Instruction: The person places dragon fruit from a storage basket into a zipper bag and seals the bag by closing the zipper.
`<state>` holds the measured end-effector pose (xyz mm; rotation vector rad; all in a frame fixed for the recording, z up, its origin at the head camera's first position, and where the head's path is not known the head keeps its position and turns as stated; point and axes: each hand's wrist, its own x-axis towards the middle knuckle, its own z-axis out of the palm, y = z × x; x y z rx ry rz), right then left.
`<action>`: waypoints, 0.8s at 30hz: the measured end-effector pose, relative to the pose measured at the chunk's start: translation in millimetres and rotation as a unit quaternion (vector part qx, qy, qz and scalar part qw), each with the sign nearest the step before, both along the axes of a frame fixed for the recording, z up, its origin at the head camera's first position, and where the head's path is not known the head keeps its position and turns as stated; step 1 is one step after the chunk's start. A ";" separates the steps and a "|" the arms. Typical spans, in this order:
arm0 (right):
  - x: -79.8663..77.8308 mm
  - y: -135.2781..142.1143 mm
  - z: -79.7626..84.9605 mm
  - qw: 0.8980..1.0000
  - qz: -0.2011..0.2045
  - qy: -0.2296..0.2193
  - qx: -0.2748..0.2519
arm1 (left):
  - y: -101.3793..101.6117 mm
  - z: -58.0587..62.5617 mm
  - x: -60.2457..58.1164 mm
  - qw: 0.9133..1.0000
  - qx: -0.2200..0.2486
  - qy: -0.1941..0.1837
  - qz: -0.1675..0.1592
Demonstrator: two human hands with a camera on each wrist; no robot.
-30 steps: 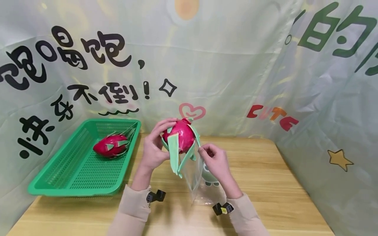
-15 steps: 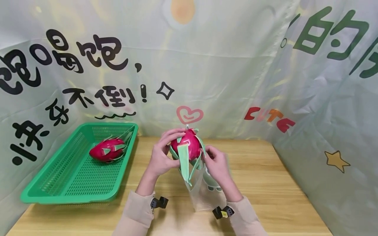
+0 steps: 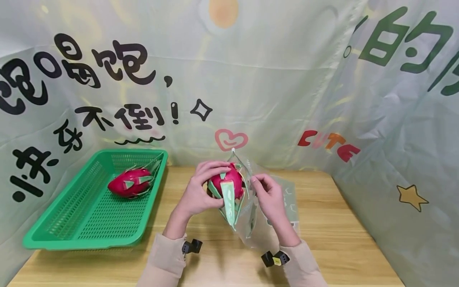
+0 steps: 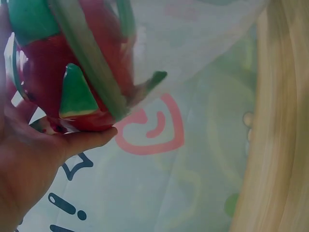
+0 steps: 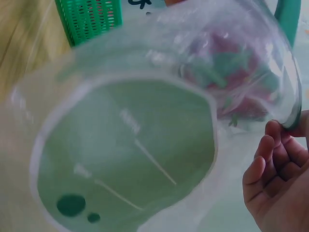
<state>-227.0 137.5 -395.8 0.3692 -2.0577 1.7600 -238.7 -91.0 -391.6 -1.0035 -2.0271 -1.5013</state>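
Note:
My left hand (image 3: 199, 190) grips a pink dragon fruit (image 3: 232, 183) with long green scales, fingers over its top and thumb underneath. In the left wrist view the fruit (image 4: 46, 79) sits above the thumb, with bag film beside it. My right hand (image 3: 268, 195) pinches the mouth edge of a clear plastic zip bag (image 3: 261, 236). The right wrist view shows the bag's green printed patch (image 5: 125, 140), and the fruit (image 5: 236, 72) seen through the film. A white slider (image 3: 233, 150) stands at the bag's top edge. The fruit is at the bag's mouth; how deep it sits is unclear.
A green perforated plastic basket (image 3: 86, 235) stands on the left of the wooden table (image 3: 322, 239). Inside it lies another dragon fruit (image 3: 130, 182). Printed curtains (image 3: 272, 99) hang behind the table and along both sides.
The left hand has moved the dragon fruit right and slightly down, toward the bag. The right hand has drawn the bag's edge to the right, and the mouth is spread wider around the fruit.

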 end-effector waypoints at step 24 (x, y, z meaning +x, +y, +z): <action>12.5 -8.9 9.4 0.995 0.096 -0.011 0.019 | 10.6 -8.1 -1.5 0.994 -0.064 0.031 0.087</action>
